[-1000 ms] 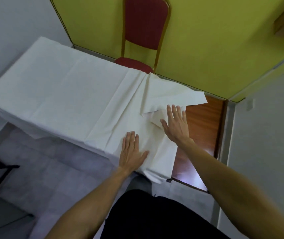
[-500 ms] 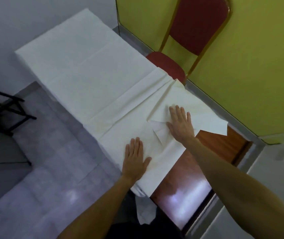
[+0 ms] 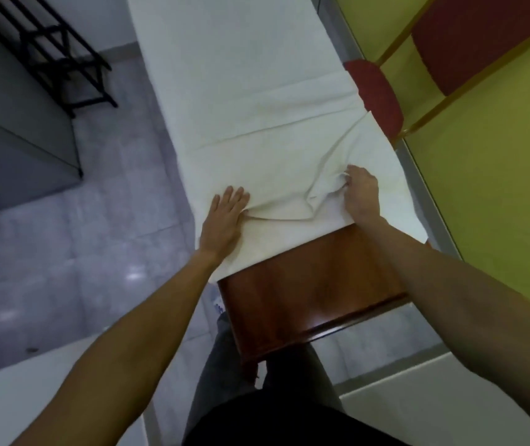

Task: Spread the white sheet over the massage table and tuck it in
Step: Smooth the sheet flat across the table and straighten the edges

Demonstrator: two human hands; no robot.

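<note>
The person is standing at the near end of the desk (image 3: 315, 284), whose brown wooden top is showing bare below the hem, and is working on the white sheet (image 3: 241, 75) that is lying along the rest of the surface toward the far end. The left hand (image 3: 225, 214) is lying flat and spread wide on the sheet near the left edge, fingers extended, pressing the cloth down. The right hand (image 3: 361, 193) is curling its fingers around a gathered bunch of the sheet near the right side, holding that fold pinched, and wrinkles are radiating from the grip up toward the far right edge. A slack ridge of cloth is running between the two hands. A red chair (image 3: 379, 94) is standing just beside the desk on the right, against the yellow-green wall, and a black rack (image 3: 61, 56) is standing on the floor to the left. The step in hand appears to be spreading: the sheet is covering most of the top but is falling short at the near end and bunching there. The next move is probably calling for drawing the gathered cloth toward the person and smoothing it over the bare wood, with the left hand anchoring, before any tucking under the edges is beginning.
</note>
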